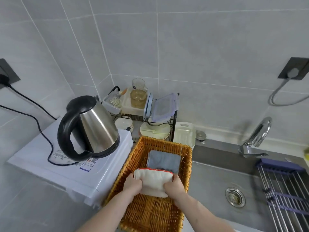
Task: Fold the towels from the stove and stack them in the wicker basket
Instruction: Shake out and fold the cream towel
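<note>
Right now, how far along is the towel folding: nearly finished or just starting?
Partly done. One folded grey towel already lies at the far end of the wicker basket. In hand: the left hand and right hand grip a folded white towel with a red edge over the basket, just in front of the grey one. It isn't let go yet. The stove is out of view, so I can't tell how many towels remain.

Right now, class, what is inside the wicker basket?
Inside the wicker basket lies a folded grey towel. Both hands hold a folded white towel partly over it, hiding the basket floor beneath.
</note>
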A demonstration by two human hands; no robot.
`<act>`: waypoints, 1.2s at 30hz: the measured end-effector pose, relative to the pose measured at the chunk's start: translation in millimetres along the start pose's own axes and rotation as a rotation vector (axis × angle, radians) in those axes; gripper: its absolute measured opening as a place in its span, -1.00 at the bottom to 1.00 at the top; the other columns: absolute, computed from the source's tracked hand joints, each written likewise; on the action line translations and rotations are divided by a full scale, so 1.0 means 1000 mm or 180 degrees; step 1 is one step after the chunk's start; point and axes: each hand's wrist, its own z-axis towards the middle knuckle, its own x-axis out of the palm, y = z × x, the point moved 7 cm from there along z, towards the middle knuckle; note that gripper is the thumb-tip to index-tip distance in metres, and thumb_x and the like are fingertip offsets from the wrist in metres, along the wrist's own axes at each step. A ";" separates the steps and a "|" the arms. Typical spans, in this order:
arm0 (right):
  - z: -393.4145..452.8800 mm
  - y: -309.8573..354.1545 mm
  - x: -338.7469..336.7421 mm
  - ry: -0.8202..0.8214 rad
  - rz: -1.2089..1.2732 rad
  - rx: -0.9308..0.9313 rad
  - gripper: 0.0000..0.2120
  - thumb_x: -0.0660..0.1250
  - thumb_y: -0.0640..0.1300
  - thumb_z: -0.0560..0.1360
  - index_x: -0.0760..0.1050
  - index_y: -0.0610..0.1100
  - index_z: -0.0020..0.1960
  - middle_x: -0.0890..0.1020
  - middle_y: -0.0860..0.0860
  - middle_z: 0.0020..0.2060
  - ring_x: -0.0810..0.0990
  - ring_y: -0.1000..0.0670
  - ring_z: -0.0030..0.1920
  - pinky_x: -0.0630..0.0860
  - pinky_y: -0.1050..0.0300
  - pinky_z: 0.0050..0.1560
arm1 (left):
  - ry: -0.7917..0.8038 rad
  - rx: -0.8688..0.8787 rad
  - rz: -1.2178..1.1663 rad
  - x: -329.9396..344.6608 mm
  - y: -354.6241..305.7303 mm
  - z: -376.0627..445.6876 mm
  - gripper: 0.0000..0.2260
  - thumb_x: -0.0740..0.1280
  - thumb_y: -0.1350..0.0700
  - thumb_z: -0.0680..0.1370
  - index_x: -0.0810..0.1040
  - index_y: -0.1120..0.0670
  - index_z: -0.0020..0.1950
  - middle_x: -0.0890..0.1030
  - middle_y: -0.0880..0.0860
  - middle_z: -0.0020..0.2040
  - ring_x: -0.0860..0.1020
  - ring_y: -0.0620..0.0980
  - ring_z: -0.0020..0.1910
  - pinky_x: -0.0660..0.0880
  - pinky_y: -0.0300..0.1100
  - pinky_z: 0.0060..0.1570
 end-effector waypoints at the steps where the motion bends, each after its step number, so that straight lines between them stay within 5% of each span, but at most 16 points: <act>1: 0.004 0.000 0.005 -0.0065 0.0037 0.0093 -0.44 0.19 -0.24 0.59 0.20 -0.15 0.58 0.49 -0.09 0.38 0.50 -0.14 0.37 0.49 0.03 0.37 | 0.0093 -0.0032 0.0071 0.005 0.003 0.012 -0.48 0.21 0.10 0.47 0.45 0.00 0.46 0.59 0.05 0.26 0.57 0.09 0.18 0.57 0.07 0.23; 4: 0.019 -0.006 0.013 -0.0294 0.0080 0.0351 -0.44 0.16 -0.23 0.63 0.13 -0.17 0.61 0.43 -0.13 0.46 0.44 -0.15 0.45 0.40 0.05 0.45 | 0.0268 -0.0044 0.0241 0.014 -0.002 0.022 -0.47 0.20 0.13 0.44 0.48 0.04 0.43 0.61 0.06 0.22 0.59 0.08 0.14 0.58 0.03 0.22; 12: 0.050 -0.019 0.021 -0.0706 0.0066 0.0494 -0.58 0.32 -0.25 0.53 0.42 -0.17 0.38 0.58 -0.10 0.26 0.57 -0.13 0.29 0.49 0.02 0.38 | 0.0485 0.0451 0.0475 0.033 -0.035 0.028 -0.53 0.27 0.13 0.57 0.37 -0.03 0.49 0.52 -0.01 0.37 0.51 0.05 0.32 0.44 -0.08 0.37; 17: 0.054 -0.033 0.021 -0.1028 0.0118 0.0362 -0.23 0.29 -0.23 0.43 0.14 -0.08 0.60 0.46 -0.08 0.42 0.43 -0.15 0.44 0.38 -0.08 0.50 | 0.0447 0.0697 0.0486 0.033 -0.038 0.040 -0.43 0.36 0.15 0.56 0.30 -0.01 0.56 0.48 0.01 0.43 0.47 0.06 0.39 0.42 -0.01 0.42; 23: 0.041 -0.030 0.026 -0.1220 -0.0118 -0.0004 -0.23 0.22 -0.24 0.55 -0.05 -0.04 0.66 0.22 -0.06 0.59 0.20 -0.10 0.59 0.15 -0.06 0.62 | 0.0340 0.0648 0.0670 0.029 -0.034 0.032 -0.27 0.31 -0.02 0.60 -0.01 0.02 0.67 0.15 0.06 0.62 0.18 0.15 0.59 0.20 0.09 0.56; 29: 0.024 -0.010 0.030 -0.1268 -0.0587 -0.0434 -0.42 0.21 -0.26 0.56 0.26 0.01 0.55 0.18 -0.06 0.58 0.19 -0.11 0.58 0.19 -0.02 0.60 | -0.0335 0.1686 0.0784 0.010 -0.071 -0.006 -0.63 0.33 0.06 0.61 0.42 -0.06 0.42 0.40 -0.02 0.42 0.35 0.02 0.39 0.36 -0.05 0.38; 36: -0.002 -0.011 0.018 -0.1126 -0.0680 -0.0526 -0.47 0.15 -0.30 0.53 0.39 -0.04 0.48 0.19 -0.01 0.58 0.23 -0.05 0.56 0.15 0.13 0.56 | 0.0243 0.2055 0.1535 0.018 -0.101 -0.040 -0.63 0.23 0.21 0.59 0.50 -0.15 0.30 0.42 -0.12 0.36 0.35 -0.01 0.36 0.33 -0.06 0.38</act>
